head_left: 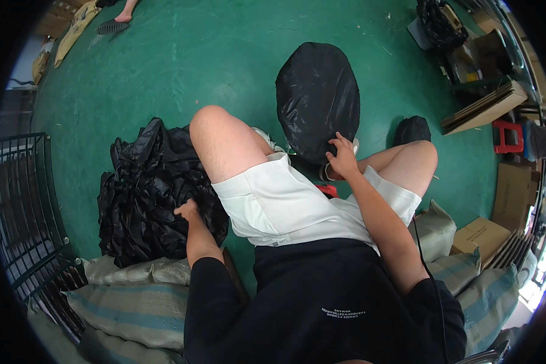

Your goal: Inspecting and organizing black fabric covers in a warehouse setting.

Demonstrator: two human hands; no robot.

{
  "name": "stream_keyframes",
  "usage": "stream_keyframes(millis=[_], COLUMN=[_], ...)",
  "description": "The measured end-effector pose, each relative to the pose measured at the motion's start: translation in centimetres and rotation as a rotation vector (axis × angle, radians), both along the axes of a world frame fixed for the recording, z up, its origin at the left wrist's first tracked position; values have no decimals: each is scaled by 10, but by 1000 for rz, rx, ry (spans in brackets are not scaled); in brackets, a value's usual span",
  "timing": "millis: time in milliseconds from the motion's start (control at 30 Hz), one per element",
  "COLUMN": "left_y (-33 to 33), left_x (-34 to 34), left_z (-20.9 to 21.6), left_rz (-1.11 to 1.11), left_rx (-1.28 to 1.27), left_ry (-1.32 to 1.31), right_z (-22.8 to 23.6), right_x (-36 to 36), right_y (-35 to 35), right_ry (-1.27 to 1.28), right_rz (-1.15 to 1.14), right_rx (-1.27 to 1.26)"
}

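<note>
left fingers [180,212] partly hidden, bystander's leg [128,10] cropped

Two hands, two black bundles, one black heap: one left hand [188,209], one right hand [344,158], one large bundle [317,91], one small bundle [413,130], one heap [155,182].
The heap, on the left, is a single pile whose folds run together, so its layers cannot be counted. At least three woven sacks [127,306] lie near on the left, and at least three more near on the right, partly hidden. On the right there are also one red stool [508,137], at least two cardboard boxes [480,235] and one leaning stack of flat cardboard [485,109], its sheets too close together to number. Far left, another person shows one foot [124,16] and one dark slipper [112,26].
</note>
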State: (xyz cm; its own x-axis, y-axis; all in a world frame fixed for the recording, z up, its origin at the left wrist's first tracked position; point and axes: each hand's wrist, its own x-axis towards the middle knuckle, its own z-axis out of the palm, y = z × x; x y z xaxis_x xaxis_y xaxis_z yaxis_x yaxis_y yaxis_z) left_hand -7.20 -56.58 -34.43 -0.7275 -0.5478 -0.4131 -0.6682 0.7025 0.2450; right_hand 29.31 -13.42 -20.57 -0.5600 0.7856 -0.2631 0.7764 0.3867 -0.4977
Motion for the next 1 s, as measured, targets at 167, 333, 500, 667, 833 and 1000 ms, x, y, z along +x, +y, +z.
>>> stream_keyframes(millis=[167,333,500,667,833,1000], left_y=[-32,-47,-68,-47,-27,-13], left_x=[-22,-23,-27,-26,-39,-52], left_z=[15,16,18,31,73,131], left_rz=[328,437,270,337,381,337], left_rx=[262,551,456,789,1102,1523], left_ry=[229,347,260,257,431,537], right_z=[1,3,3,0,2,5], right_x=[-2,-2,-6,-6,-8,-10], right_y=[-2,-2,-5,-5,-4,-3], right_ry=[-3,-9,11,25,33,9], right_rz=[-10,-16,-23,-42,-43,-37], right_rx=[8,8,1,42,48,22])
